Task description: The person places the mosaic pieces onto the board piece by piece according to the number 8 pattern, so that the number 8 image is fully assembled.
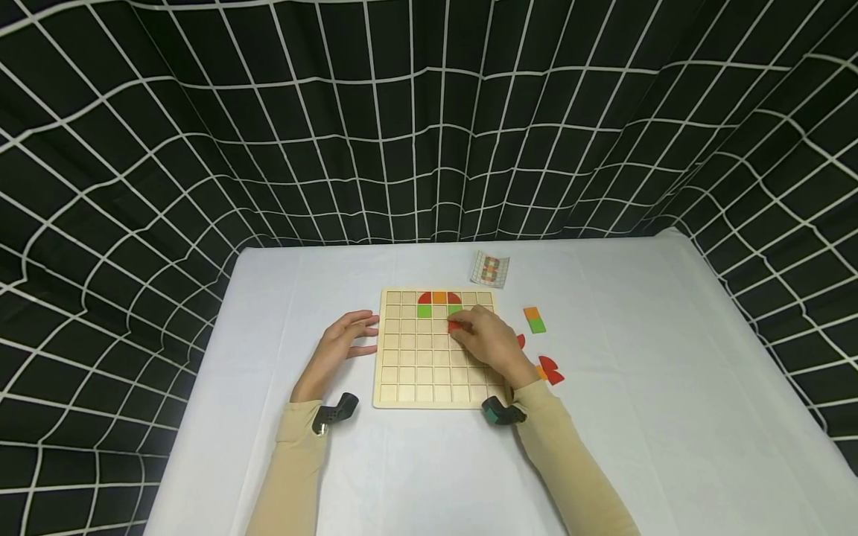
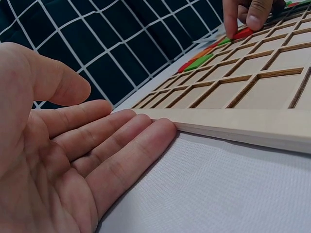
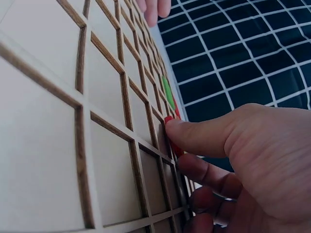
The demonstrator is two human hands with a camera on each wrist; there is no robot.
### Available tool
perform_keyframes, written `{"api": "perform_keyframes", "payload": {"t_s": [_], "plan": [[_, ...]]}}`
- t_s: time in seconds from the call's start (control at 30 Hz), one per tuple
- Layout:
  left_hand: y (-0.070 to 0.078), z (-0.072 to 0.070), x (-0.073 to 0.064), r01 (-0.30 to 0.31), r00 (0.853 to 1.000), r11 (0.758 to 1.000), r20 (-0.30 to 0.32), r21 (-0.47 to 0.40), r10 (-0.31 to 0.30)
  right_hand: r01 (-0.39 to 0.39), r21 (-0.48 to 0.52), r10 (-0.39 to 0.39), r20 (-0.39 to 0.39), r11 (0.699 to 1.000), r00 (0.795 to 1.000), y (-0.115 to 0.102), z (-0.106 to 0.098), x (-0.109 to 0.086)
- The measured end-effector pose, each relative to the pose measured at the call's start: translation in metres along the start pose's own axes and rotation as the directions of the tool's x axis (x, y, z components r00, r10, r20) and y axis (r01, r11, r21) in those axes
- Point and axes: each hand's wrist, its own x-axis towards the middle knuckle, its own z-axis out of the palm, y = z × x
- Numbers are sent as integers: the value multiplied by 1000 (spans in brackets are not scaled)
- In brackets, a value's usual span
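A wooden grid board (image 1: pixel 407 357) lies on the white table. In its far row sit an orange square (image 1: pixel 439 298) and two red quarter-circle pieces, one on each side of it; a green square (image 1: pixel 424 311) lies below the left one. My right hand (image 1: pixel 492 341) reaches over the board's right side and pinches a red piece (image 1: pixel 453 326) between thumb and finger, just below a second green square (image 1: pixel 455 309). Palm inward with fingers extended, my left hand (image 2: pixel 82 150) has its fingertips right at the board's left edge.
Behind the board lies a small card (image 1: pixel 490 269) printed with a coloured pattern. To the right are an orange square (image 1: pixel 531 313) touching a green square (image 1: pixel 538 326), and several red pieces (image 1: pixel 548 363) beside another orange one (image 1: pixel 540 371). A black grid-lined curtain (image 1: pixel 429 149) surrounds the table.
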Motion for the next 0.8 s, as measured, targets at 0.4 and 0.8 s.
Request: {"api": "perform_keyframes", "payload": {"t_s": [0.4, 0.8], "plan": [[1, 0, 0, -5, 1000, 1000, 6, 9, 5, -34, 28, 34, -2, 999, 999, 0, -2, 0], [1, 0, -1, -5, 1000, 1000, 6, 0, 5, -91, 107, 94, -22, 990, 995, 1, -5, -1]]}}
